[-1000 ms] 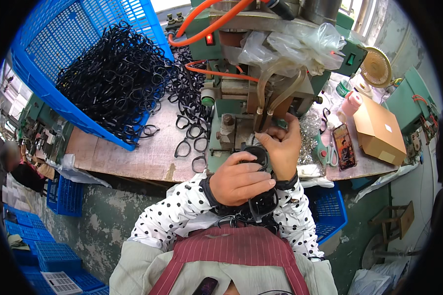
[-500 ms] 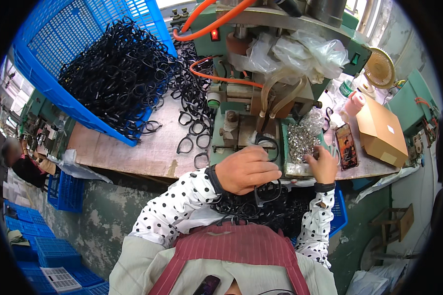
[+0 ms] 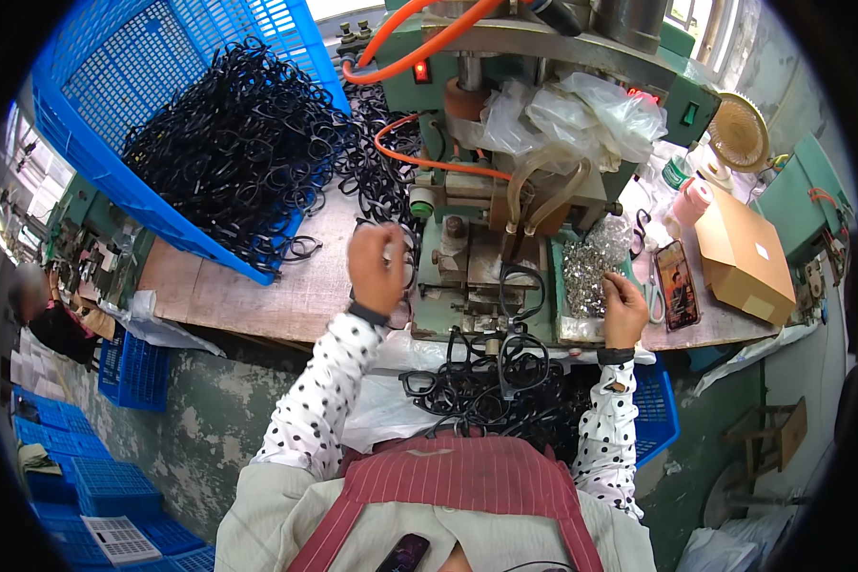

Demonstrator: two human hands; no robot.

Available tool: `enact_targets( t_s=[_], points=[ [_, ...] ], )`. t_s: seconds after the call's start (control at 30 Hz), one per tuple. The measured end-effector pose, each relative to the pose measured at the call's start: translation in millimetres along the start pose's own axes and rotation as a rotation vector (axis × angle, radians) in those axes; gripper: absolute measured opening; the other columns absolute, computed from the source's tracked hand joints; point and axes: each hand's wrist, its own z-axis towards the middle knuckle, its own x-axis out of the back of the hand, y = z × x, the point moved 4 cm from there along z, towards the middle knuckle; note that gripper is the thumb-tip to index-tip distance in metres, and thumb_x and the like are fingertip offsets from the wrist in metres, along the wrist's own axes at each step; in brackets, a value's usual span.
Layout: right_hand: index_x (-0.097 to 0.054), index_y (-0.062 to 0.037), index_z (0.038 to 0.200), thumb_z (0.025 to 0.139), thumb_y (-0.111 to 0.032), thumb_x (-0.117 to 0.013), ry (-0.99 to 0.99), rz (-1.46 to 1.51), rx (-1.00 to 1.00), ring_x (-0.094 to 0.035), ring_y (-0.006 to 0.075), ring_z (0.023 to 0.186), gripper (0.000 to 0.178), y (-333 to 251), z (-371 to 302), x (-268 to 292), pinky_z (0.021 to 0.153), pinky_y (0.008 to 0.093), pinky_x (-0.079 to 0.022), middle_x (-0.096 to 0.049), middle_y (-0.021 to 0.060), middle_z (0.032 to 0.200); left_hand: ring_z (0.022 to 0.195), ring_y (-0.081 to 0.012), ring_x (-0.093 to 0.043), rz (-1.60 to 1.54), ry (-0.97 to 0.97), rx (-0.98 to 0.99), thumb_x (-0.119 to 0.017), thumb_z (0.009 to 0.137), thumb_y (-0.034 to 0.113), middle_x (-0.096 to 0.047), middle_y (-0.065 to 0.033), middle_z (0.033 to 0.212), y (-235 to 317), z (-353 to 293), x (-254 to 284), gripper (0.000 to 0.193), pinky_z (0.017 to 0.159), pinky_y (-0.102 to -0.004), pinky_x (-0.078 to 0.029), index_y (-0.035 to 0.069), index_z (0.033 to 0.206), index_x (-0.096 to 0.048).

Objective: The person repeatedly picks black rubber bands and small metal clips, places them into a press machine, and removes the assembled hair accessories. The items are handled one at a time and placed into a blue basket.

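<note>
A black eyeglass frame (image 3: 522, 367) hangs from the front of the green press machine (image 3: 456, 303), one rim up against its work block and the other below the table edge. My left hand (image 3: 376, 269) is raised left of the machine, over the loose black eyeglass frames (image 3: 383, 195) on the table. Its fingers are smeared by motion. At the tray (image 3: 582, 330) of small shiny metal parts (image 3: 583, 276), my right hand (image 3: 625, 310) has thumb and fingertips pinched together. What they hold, if anything, is too small to make out.
A blue crate (image 3: 176, 224) heaped with black frames tilts at the left. More frames (image 3: 543, 410) lie in front of my lap. Right of the tray are scissors (image 3: 654, 300), a phone (image 3: 677, 286) and a cardboard box (image 3: 745, 253). Orange hoses (image 3: 429, 164) and plastic bags (image 3: 582, 114) hang on the machine.
My left hand has let go of the eyeglass frame at the machine and moved up and left toward the loose frames. My right hand stays at the parts tray, its fingers now pinched.
</note>
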Motion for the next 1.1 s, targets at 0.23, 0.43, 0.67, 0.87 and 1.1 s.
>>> enact_targets(
  t_s=[0.23,0.43,0.67,0.87,1.1],
  points=[
    [-0.069,-0.0072,0.089,0.084,-0.012,-0.068,0.063,-0.273,0.060,-0.067,0.0247,0.069,0.007,-11.2,0.3,-2.7,0.063,0.0344,-0.051,-0.070,0.0108,0.079,0.096,-0.0354,-0.065,0.579,-0.522,0.708,-0.064,0.083,0.040,-0.066,-0.0166,0.104,-147.0,-5.6,-43.2,0.035,0.080,-0.0461,-0.051,0.009,0.097,-0.071],
    [-0.070,-0.0082,0.094,0.082,-0.008,-0.069,0.107,-0.158,0.117,-0.068,0.0228,0.069,0.012,-13.8,-5.7,0.9,0.065,0.0324,-0.051,-0.070,0.0105,0.080,0.083,-0.0338,-0.067,0.233,-0.581,0.868,-0.065,0.072,0.038,-0.070,-0.0181,0.084,-182.2,-12.3,-55.2,0.038,0.078,-0.0387,-0.052,0.001,0.080,-0.071],
    [-0.072,-0.0077,0.087,0.078,-0.006,-0.070,0.042,-0.178,0.133,-0.066,0.0204,0.077,0.009,-27.8,-5.0,-2.2,0.071,0.0299,-0.050,-0.071,0.0080,0.084,0.053,-0.0213,-0.061,-0.063,-0.187,0.741,-0.047,0.093,0.022,-0.063,-0.0124,0.074,-113.5,-7.3,-7.7,0.023,0.051,-0.0341,-0.049,0.000,0.095,-0.053],
    [-0.073,-0.0028,0.093,0.078,-0.001,-0.068,-0.251,0.397,-0.102,-0.056,0.0128,0.066,0.016,-103.3,-4.5,-30.9,0.061,0.0245,-0.044,-0.069,0.0040,0.081,0.061,-0.0115,-0.055,-0.302,0.007,0.439,-0.050,0.099,0.017,-0.061,-0.0066,0.079,-8.5,-6.7,17.2,0.016,0.057,-0.0253,-0.045,0.002,0.101,-0.055],
    [-0.074,-0.0017,0.094,0.077,-0.002,-0.067,-0.359,0.332,0.108,-0.053,0.0071,0.063,0.018,-175.7,-17.2,-36.6,0.059,0.0215,-0.041,-0.069,0.0046,0.085,0.080,-0.0295,-0.055,-0.232,0.004,-0.080,-0.056,0.088,0.003,-0.060,-0.0122,0.092,82.5,7.1,36.9,0.012,0.076,-0.0367,-0.044,0.002,0.099,-0.058]
  ],
)
